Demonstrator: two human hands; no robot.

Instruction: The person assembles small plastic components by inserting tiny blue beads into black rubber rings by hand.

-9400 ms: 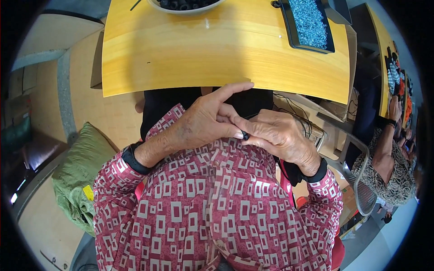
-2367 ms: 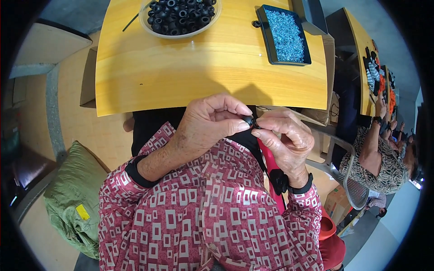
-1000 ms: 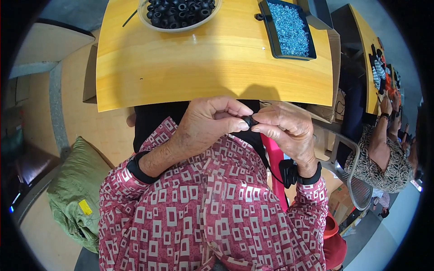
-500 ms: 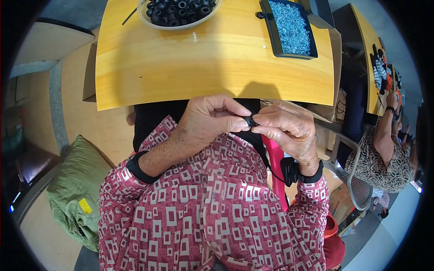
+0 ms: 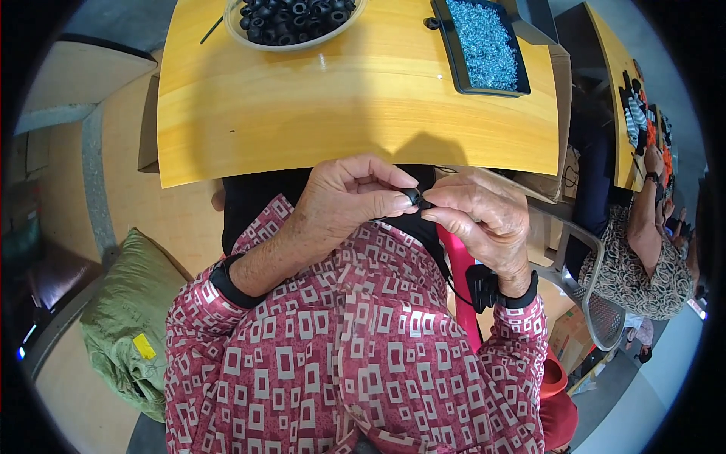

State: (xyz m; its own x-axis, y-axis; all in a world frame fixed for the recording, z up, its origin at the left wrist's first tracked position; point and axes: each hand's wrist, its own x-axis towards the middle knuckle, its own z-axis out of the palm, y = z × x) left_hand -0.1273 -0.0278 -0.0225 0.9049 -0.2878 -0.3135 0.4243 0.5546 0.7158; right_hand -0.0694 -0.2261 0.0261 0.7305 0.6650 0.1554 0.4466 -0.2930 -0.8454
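Just in front of the table's near edge, my left hand [image 5: 352,189] pinches a small round black piece [image 5: 413,195] between thumb and fingers. From the other side my right hand [image 5: 484,212] closes thumb and forefinger on the right side of the same piece. Its exact kind is too small to make out. On the table, a pale bowl [image 5: 296,48] holds many black ring-shaped pieces [image 5: 291,19]. To the right, a black tray [image 5: 495,92] is filled with small clear bluish pieces [image 5: 484,45], and one loose black piece [image 5: 432,23] lies beside it.
The yellow table [image 5: 302,113] spans the area ahead of me. A green sack [image 5: 125,318] stands at my left. To the right are a metal chair [image 5: 597,303] and another person [image 5: 639,257] seated at a second table [image 5: 616,98].
Both hands stay pinched on the black piece in nearly the same spot. The right fingertips have shifted slightly, and more of the piece shows between the hands.
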